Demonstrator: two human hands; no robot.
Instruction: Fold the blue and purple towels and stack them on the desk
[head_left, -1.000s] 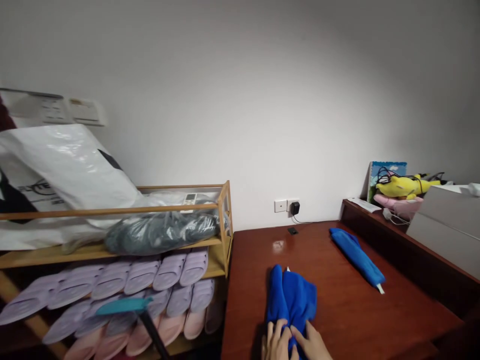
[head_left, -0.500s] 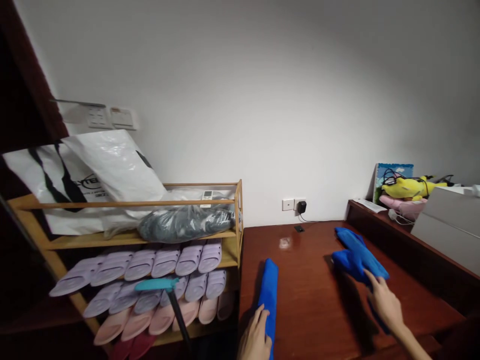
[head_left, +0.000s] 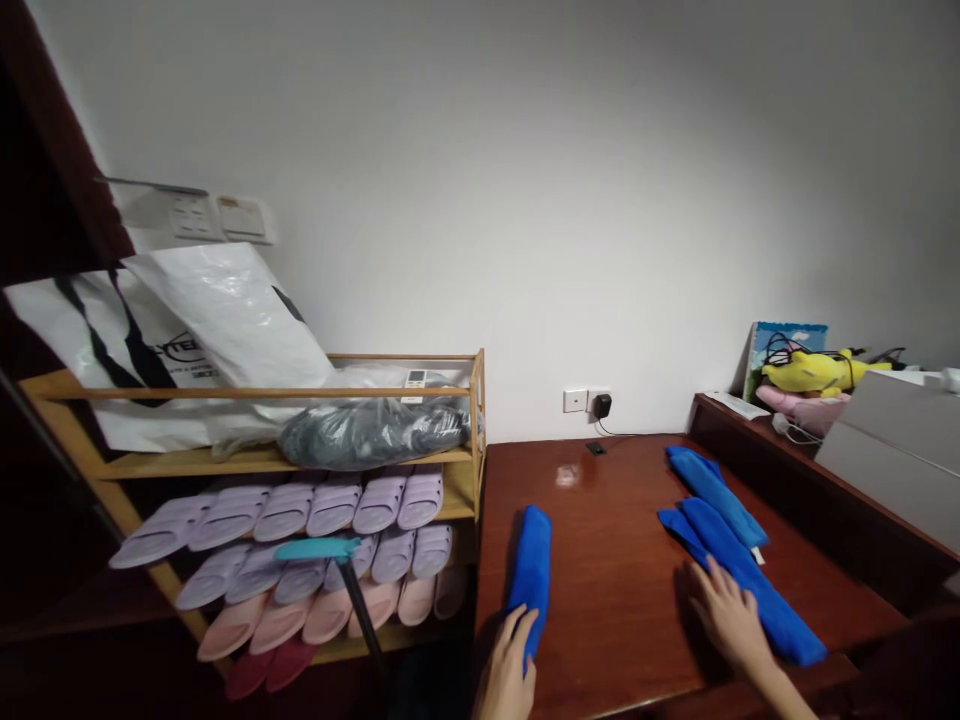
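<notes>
On the reddish-brown table [head_left: 600, 600] lie three folded or rolled blue cloths. My left hand [head_left: 510, 665] rests on the lower end of the left cloth [head_left: 532, 560], its fingers over the fabric; whether it grips is unclear. At the right, a long blue cloth [head_left: 750, 575] lies slantwise, and my right hand [head_left: 727, 615] is beside its near left edge with fingers spread, holding nothing. Just beyond it, another blue cloth [head_left: 716, 492] with a small white tag lies roughly parallel.
A wooden rack [head_left: 480, 440] at the left holds slippers [head_left: 274, 510], a white bag [head_left: 225, 320] and a plastic-wrapped bundle [head_left: 375, 432]. A teal-headed tool [head_left: 319, 549] stands before it. A raised ledge [head_left: 795, 455] at the right bears a yellow plush [head_left: 814, 372] and grey box [head_left: 896, 440].
The nearer right-hand cloth now lies stretched beside the farther one, where they overlapped before. My right hand has moved left, off the cloth. The view has tilted slightly.
</notes>
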